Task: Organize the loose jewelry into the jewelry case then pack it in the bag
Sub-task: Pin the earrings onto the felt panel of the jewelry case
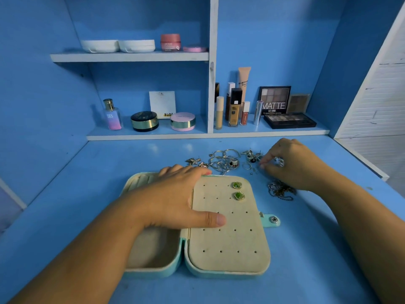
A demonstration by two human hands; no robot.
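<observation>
A teal jewelry case point(228, 274) lies open on the blue desk, beige lining up. Two green stud earrings point(238, 190) sit in the holes of its right panel. My left hand point(175, 200) rests flat across the case, thumb on the right panel. Loose silver jewelry point(223, 161), rings, hoops and studs, lies in a pile behind the case. My right hand point(291, 163) reaches into the right part of the pile, its fingertips pinching a small piece I cannot make out. A dark chain necklace point(280, 190) lies under my right wrist. No bag is in view.
Shelves behind the desk hold cosmetics: a perfume bottle point(112, 115), compacts point(144, 121), foundation bottles point(234, 108) and eyeshadow palettes point(289, 120). The upper shelf carries white containers point(118, 46) and a pink jar point(170, 42). A white slatted panel point(381, 99) bounds the right side.
</observation>
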